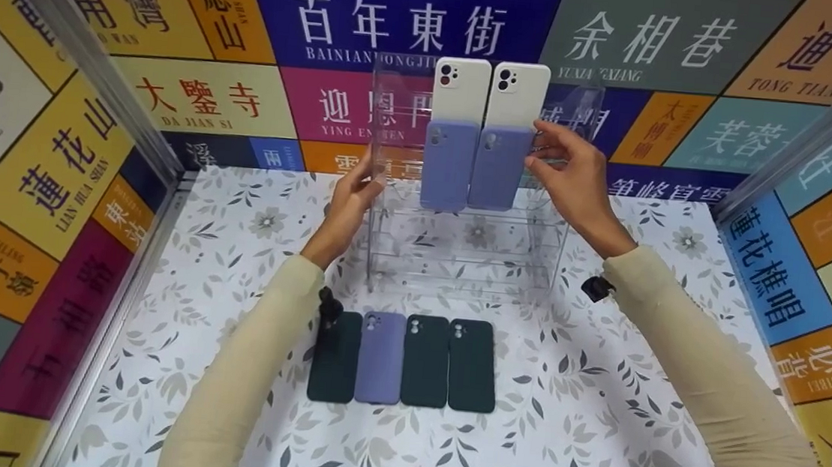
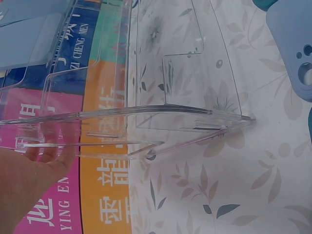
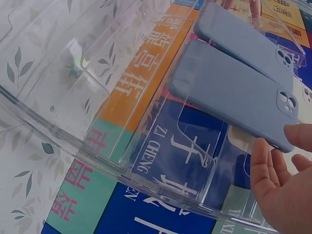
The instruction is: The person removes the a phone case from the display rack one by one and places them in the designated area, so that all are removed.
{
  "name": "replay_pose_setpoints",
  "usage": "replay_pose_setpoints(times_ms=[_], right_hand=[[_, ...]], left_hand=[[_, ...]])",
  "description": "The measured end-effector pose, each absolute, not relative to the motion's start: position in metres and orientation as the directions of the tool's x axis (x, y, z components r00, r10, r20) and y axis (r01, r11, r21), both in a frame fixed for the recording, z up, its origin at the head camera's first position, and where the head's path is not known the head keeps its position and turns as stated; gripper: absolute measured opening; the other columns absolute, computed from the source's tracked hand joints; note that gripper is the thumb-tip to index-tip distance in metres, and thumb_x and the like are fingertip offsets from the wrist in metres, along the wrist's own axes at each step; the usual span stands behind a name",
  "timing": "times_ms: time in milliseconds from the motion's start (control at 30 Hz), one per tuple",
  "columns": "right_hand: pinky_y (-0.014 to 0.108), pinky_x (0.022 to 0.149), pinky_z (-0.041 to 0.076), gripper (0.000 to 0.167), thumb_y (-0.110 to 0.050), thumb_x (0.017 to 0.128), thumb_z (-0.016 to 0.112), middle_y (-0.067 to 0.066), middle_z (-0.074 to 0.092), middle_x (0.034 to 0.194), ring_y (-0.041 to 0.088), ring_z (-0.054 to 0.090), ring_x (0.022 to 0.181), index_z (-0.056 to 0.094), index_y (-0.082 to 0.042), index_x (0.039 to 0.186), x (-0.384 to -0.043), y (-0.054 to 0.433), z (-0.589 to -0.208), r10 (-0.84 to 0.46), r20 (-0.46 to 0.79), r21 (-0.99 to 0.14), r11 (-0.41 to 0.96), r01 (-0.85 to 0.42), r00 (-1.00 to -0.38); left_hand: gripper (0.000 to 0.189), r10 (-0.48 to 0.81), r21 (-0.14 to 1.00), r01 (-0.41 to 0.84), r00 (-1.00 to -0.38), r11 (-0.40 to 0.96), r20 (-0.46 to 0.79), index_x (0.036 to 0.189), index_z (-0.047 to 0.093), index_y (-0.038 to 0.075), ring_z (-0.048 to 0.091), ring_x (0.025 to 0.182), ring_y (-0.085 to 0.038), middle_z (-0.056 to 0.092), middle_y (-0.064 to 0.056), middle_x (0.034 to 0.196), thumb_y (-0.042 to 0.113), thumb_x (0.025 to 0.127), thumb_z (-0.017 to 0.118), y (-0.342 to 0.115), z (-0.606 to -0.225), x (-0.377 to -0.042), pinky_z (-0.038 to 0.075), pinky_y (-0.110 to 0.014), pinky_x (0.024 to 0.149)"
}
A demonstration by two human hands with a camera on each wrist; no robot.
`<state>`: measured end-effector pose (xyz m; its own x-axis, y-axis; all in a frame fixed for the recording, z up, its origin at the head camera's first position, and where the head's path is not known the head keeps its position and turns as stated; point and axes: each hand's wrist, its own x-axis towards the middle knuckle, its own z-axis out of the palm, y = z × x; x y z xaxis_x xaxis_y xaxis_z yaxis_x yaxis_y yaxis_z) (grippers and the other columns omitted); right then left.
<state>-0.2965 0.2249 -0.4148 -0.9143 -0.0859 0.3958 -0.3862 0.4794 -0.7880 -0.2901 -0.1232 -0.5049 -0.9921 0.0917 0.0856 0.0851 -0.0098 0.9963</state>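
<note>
A clear tiered display rack (image 1: pixel 459 260) stands at the back of the table. My left hand (image 1: pixel 353 196) grips its left side; through the clear plastic, the left wrist view shows the fingers (image 2: pixel 48 141). Two white phone cases (image 1: pixel 460 102) stand side by side on the upper tier. In front of them, one tier lower, lean two purple phone cases (image 1: pixel 448 168). My right hand (image 1: pixel 575 176) is at the right purple phone case (image 3: pixel 234 92), pinching its upper corner by the camera cutout between thumb and fingers.
On the floral tabletop (image 1: pixel 563 442), a row of phone cases lies before the rack: several dark green cases (image 1: pixel 426 362) and one purple case (image 1: pixel 380 358). Colourful panels with Chinese lettering (image 1: pixel 405 14) enclose the back and sides. Clear posts (image 1: pixel 114 327) edge the space.
</note>
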Motion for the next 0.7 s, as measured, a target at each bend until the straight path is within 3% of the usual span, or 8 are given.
replay_pose_setpoints(times_ms=[167, 433, 700], right_hand=[[0.022, 0.09, 0.058, 0.043, 0.0, 0.1, 0.079, 0.014, 0.075, 0.125, 0.025, 0.074, 0.109, 0.074, -0.007, 0.142, -0.294, 0.22, -0.417, -0.065, 0.427, -0.784, 0.471, -0.405, -0.902], [0.019, 0.086, 0.057, 0.031, 0.011, 0.099, 0.074, 0.024, 0.076, 0.116, 0.032, 0.074, 0.102, 0.074, 0.008, 0.13, -0.28, 0.205, -0.414, -0.017, 0.483, -0.803, 0.391, -0.45, -0.876], [0.022, 0.085, 0.058, 0.026, 0.004, 0.097, 0.081, 0.017, 0.079, 0.109, 0.017, 0.074, 0.093, 0.081, 0.001, 0.123, -0.28, 0.21, -0.422, -0.004, 0.552, -0.781, 0.346, -0.519, -0.834]], left_hand=[[0.067, 0.088, 0.996, 0.087, -0.992, -0.001, 0.087, 0.176, 0.03, 0.025, 0.052, 0.149, -0.038, 0.05, -0.019, 0.164, 0.024, 0.114, 0.056, -0.122, -0.506, -0.29, 0.039, -0.061, 0.125], [0.067, 0.087, 0.995, 0.094, -0.992, -0.015, 0.095, 0.175, 0.03, 0.024, 0.053, 0.147, -0.032, 0.051, -0.02, 0.163, 0.027, 0.114, 0.057, -0.123, -0.506, -0.29, 0.042, -0.058, 0.124], [0.069, 0.104, 0.995, 0.1, -0.989, -0.009, 0.1, 0.176, 0.027, 0.023, 0.054, 0.144, -0.034, 0.049, -0.017, 0.165, 0.024, 0.114, 0.056, -0.124, -0.506, -0.29, 0.039, -0.059, 0.126]])
